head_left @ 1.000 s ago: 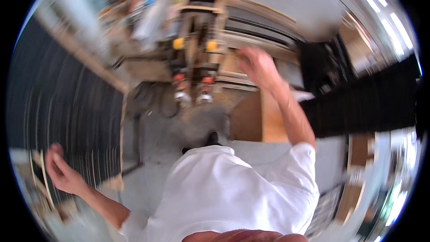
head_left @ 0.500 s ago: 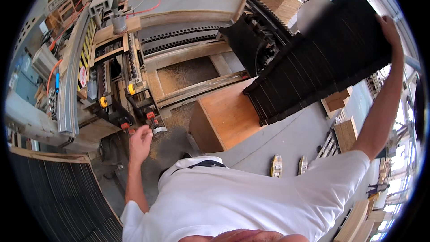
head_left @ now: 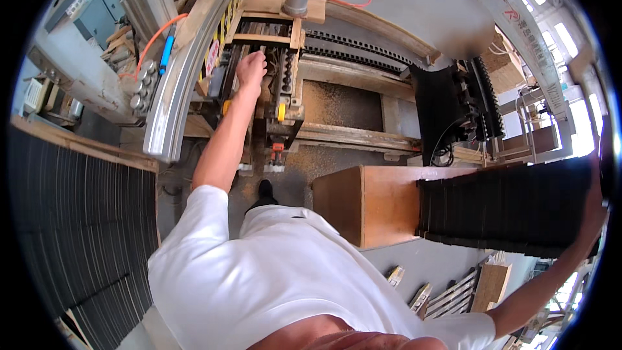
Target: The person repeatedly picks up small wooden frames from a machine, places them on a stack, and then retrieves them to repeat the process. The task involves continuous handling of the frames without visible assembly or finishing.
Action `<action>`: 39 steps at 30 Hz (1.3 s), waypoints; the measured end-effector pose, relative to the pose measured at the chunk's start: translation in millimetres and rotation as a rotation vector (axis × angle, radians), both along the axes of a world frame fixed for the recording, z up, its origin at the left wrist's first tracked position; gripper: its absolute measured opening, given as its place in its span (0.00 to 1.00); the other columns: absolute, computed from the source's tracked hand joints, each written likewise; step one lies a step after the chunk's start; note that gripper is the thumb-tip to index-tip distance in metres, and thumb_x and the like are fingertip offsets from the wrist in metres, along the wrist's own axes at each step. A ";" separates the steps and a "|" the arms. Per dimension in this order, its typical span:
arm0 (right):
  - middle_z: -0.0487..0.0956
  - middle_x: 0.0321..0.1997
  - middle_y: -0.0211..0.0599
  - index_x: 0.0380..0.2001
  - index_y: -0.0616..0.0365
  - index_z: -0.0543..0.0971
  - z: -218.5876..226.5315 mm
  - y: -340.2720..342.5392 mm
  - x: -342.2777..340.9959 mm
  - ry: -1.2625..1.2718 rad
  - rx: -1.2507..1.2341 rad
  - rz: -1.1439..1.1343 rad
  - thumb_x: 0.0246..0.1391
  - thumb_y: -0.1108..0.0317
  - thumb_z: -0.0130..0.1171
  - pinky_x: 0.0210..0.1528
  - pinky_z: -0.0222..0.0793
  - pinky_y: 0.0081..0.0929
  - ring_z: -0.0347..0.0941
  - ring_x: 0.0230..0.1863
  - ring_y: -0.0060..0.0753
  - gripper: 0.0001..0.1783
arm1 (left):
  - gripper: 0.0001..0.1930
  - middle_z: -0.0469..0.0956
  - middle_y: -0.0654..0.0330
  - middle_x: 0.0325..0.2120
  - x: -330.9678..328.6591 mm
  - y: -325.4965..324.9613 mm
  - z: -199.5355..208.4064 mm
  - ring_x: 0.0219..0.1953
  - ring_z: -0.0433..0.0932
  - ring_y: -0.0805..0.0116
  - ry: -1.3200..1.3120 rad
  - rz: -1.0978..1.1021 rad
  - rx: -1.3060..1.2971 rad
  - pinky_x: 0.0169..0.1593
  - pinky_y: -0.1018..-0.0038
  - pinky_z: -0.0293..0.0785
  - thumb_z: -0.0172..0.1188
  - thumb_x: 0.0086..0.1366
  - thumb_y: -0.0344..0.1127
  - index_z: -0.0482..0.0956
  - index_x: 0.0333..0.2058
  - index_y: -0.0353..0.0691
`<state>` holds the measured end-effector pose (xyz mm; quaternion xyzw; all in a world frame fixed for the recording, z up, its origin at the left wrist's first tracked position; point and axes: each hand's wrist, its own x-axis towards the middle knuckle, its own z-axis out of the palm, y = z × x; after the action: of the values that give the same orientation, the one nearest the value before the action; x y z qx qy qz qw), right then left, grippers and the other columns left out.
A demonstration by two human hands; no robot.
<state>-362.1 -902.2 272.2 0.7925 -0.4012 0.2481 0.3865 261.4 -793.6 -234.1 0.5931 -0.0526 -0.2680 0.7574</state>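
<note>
Left hand (head_left: pixel 252 70) hangs over the machine (head_left: pixel 286 81), fingers curled narrow; whether they pinch anything is hidden. Right hand (head_left: pixel 594 178), dim at the view's edge, seems to touch the black stack (head_left: pixel 505 204) on the wooden box (head_left: pixel 392 204), its grip impossible to tell. Another dark stack (head_left: pixel 74 227), cut off, stands left.

Left arm (head_left: pixel 227 139) reaching ahead, fingers (head_left: pixel 260 61) curled; right arm (head_left: pixel 549 280) stretched wide to the side
</note>
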 end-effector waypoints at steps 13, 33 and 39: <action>0.82 0.41 0.32 0.33 0.54 0.81 -320.7 24.9 362.5 -0.202 0.730 0.845 0.40 0.77 0.65 0.49 0.69 0.34 0.76 0.43 0.39 0.13 | 0.25 0.66 0.47 0.57 46.0 -18.3 -49.3 0.61 0.65 0.50 0.530 0.041 -0.400 0.55 0.54 0.75 0.58 0.68 0.40 0.64 0.57 0.30; 0.80 0.34 0.42 0.38 0.58 0.75 -462.5 1.1 529.1 -0.049 1.000 1.143 0.44 0.77 0.63 0.47 0.68 0.43 0.75 0.41 0.50 0.15 | 0.11 0.76 0.57 0.45 -21.4 59.6 -46.4 0.49 0.75 0.63 0.394 -0.077 -0.540 0.54 0.61 0.73 0.55 0.67 0.30 0.73 0.48 0.35; 0.81 0.35 0.47 0.38 0.58 0.75 -479.1 -44.4 593.3 -0.104 0.986 1.177 0.41 0.78 0.61 0.45 0.71 0.46 0.76 0.39 0.55 0.16 | 0.16 0.73 0.54 0.51 -78.6 113.0 -45.5 0.54 0.73 0.61 0.414 0.013 -0.447 0.59 0.59 0.69 0.53 0.68 0.29 0.68 0.53 0.38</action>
<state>231.2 -946.6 -206.9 0.9433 0.0048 0.2422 -0.2267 182.8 -680.7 -279.6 0.3447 0.0490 -0.3604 0.8654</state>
